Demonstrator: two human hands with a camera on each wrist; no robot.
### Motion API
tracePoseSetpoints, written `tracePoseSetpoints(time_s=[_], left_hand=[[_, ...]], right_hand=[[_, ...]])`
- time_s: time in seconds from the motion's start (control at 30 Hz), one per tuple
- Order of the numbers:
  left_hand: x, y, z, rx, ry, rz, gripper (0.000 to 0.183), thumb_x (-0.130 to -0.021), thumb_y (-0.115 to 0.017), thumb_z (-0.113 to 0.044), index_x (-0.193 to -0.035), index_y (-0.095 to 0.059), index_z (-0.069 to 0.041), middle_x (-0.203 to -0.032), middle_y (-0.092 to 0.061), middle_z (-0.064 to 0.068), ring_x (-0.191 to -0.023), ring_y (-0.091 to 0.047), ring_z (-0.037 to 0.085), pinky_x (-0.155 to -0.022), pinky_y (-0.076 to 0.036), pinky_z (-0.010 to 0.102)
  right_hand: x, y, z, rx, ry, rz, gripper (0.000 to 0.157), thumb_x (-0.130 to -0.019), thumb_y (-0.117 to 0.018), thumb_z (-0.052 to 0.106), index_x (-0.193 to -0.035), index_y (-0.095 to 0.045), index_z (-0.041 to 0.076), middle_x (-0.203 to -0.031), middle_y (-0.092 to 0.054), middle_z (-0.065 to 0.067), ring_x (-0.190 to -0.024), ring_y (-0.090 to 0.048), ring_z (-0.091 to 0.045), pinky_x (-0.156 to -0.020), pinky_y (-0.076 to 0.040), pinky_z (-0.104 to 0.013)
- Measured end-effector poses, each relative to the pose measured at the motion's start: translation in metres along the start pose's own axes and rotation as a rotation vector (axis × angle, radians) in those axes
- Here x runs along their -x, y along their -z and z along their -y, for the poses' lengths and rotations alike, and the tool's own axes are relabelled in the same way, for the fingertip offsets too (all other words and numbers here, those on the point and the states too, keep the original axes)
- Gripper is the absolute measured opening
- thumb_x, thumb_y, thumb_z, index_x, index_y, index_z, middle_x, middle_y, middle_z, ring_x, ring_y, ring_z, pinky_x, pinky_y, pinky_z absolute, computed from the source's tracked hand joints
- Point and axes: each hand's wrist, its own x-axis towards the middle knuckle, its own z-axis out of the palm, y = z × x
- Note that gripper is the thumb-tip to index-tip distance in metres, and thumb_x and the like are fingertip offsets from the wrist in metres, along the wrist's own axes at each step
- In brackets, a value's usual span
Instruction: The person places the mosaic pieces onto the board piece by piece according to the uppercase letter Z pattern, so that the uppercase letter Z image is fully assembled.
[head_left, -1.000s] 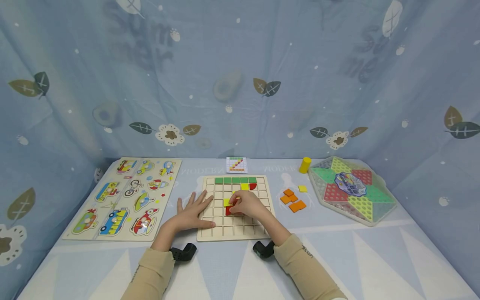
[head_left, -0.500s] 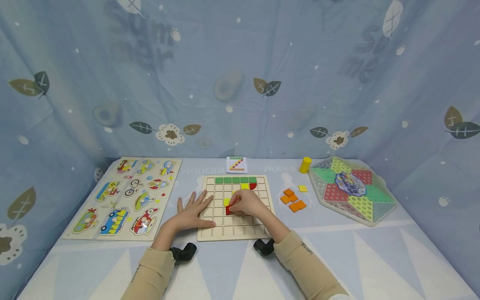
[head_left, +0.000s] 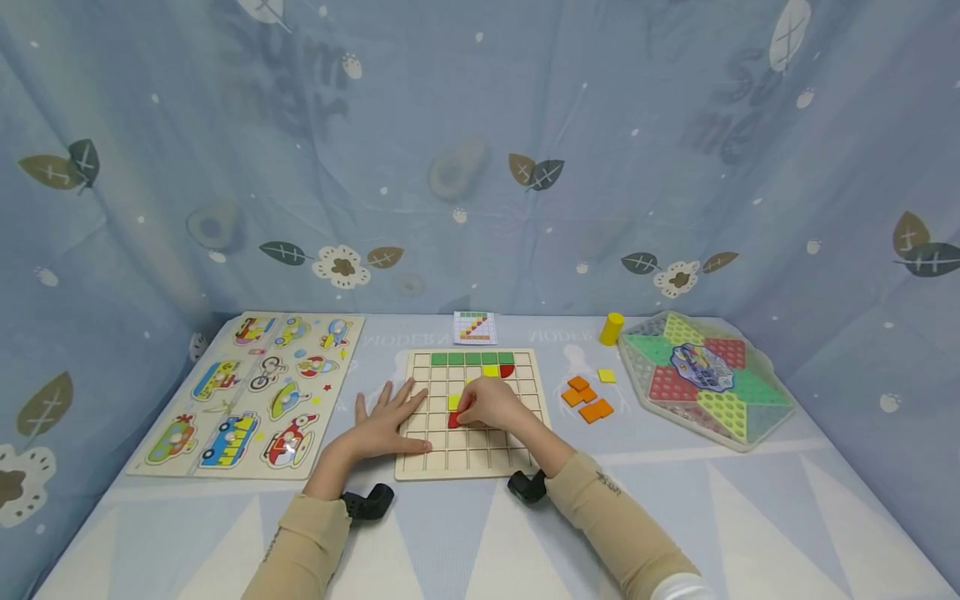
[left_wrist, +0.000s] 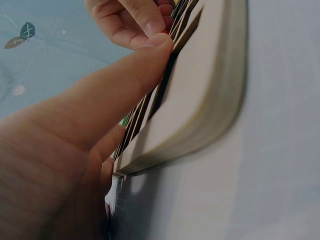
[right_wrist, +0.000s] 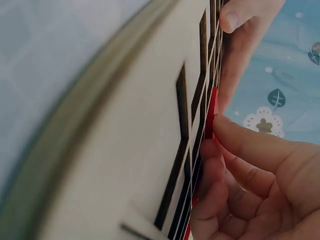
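Observation:
A wooden grid board lies in the middle of the head view. Green squares line its far row, with a yellow square and a red rounded piece below. My right hand pinches a red tile between thumb and fingertips at the grid, just below another yellow square. In the right wrist view this red tile shows edge-on; the hand covers part of the grid. My left hand rests with spread fingers on the board's left side.
A pattern card lies behind the board. Right of it are several orange squares, a yellow square, a yellow cylinder and a hexagonal game board. A vehicle puzzle lies at left.
The red tile under my right fingertips has turned and shifted slightly left at its grid spot. My right hand has barely moved; my left hand stays in place on the board.

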Motion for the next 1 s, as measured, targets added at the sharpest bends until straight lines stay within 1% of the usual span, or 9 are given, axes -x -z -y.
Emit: tracePoseSetpoints(time_s=[0.1, 0.4, 0.47, 0.6, 0.7, 0.83, 0.93, 1.0], left_hand=[[0.0, 0.0, 0.0, -0.002, 0.0, 0.001, 0.093, -0.075, -0.067, -0.055, -0.148, -0.025, -0.016, -0.155, -0.006, 0.013, -0.138, 0.007, 0.043, -0.098, 0.018, 0.066], [-0.001, 0.0, 0.0, 0.004, 0.001, 0.001, 0.092, -0.075, -0.067, -0.055, -0.148, -0.025, -0.015, -0.155, -0.006, 0.013, -0.138, 0.007, 0.043, -0.098, 0.018, 0.065], [-0.001, 0.0, 0.0, 0.006, 0.001, 0.001, 0.092, -0.076, -0.067, -0.055, -0.148, -0.025, -0.015, -0.155, -0.006, 0.013, -0.138, 0.007, 0.043, -0.098, 0.018, 0.066], [-0.001, -0.002, -0.001, 0.017, -0.004, 0.011, 0.092, -0.076, -0.067, -0.055, -0.148, -0.025, -0.015, -0.155, -0.006, 0.013, -0.138, 0.007, 0.043, -0.098, 0.018, 0.066], [-0.001, -0.003, -0.003, 0.025, -0.006, 0.015, 0.092, -0.076, -0.067, -0.054, -0.148, -0.025, -0.015, -0.155, -0.005, 0.013, -0.138, 0.008, 0.042, -0.098, 0.019, 0.065], [0.0, -0.001, -0.002, 0.027, -0.004, 0.007, 0.092, -0.076, -0.067, -0.053, -0.148, -0.024, -0.016, -0.155, -0.005, 0.012, -0.138, 0.008, 0.042, -0.098, 0.019, 0.065], [0.001, 0.0, -0.001, 0.028, -0.004, 0.003, 0.092, -0.076, -0.068, -0.053, -0.148, -0.024, -0.016, -0.155, -0.005, 0.012, -0.138, 0.008, 0.042, -0.098, 0.02, 0.064], [0.0, 0.0, -0.001, 0.024, -0.001, 0.002, 0.092, -0.076, -0.068, -0.053, -0.148, -0.024, -0.016, -0.155, -0.005, 0.012, -0.138, 0.008, 0.042, -0.098, 0.02, 0.064]], right_hand=[[-0.001, 0.0, 0.001, 0.007, 0.0, 0.0, 0.012, -0.073, -0.078, 0.015, -0.069, -0.067, 0.014, -0.072, -0.06, 0.004, -0.064, -0.05, -0.012, -0.058, -0.041, -0.024], [-0.005, 0.0, 0.002, 0.03, -0.041, -0.009, 0.02, -0.071, -0.08, 0.016, -0.064, -0.061, 0.015, -0.067, -0.056, 0.005, -0.062, -0.048, -0.012, -0.054, -0.038, -0.023], [-0.005, 0.001, 0.0, 0.018, -0.037, 0.001, 0.02, -0.072, -0.08, 0.018, -0.065, -0.061, 0.015, -0.065, -0.056, 0.005, -0.058, -0.049, -0.012, -0.052, -0.038, -0.023], [-0.001, 0.011, -0.008, -0.074, -0.042, 0.018, 0.017, -0.076, -0.076, 0.022, -0.071, -0.063, 0.013, -0.063, -0.058, 0.002, -0.055, -0.053, -0.013, -0.05, -0.04, -0.023], [0.002, 0.026, -0.017, -0.18, -0.064, -0.007, 0.016, -0.08, -0.072, 0.024, -0.077, -0.064, 0.011, -0.067, -0.062, -0.006, -0.06, -0.058, -0.021, -0.052, -0.042, -0.025], [0.006, 0.044, -0.029, -0.296, -0.066, -0.062, 0.015, -0.084, -0.068, 0.023, -0.083, -0.065, 0.009, -0.079, -0.065, -0.013, -0.071, -0.061, -0.03, -0.06, -0.048, -0.032], [0.009, 0.052, -0.037, -0.348, -0.065, -0.099, 0.016, -0.086, -0.066, 0.023, -0.086, -0.065, 0.007, -0.083, -0.065, -0.012, -0.075, -0.062, -0.031, -0.068, -0.051, -0.039], [0.011, 0.057, -0.043, -0.368, -0.077, -0.119, 0.017, -0.087, -0.064, 0.023, -0.09, -0.065, 0.006, -0.085, -0.066, -0.011, -0.078, -0.062, -0.032, -0.072, -0.051, -0.041]])
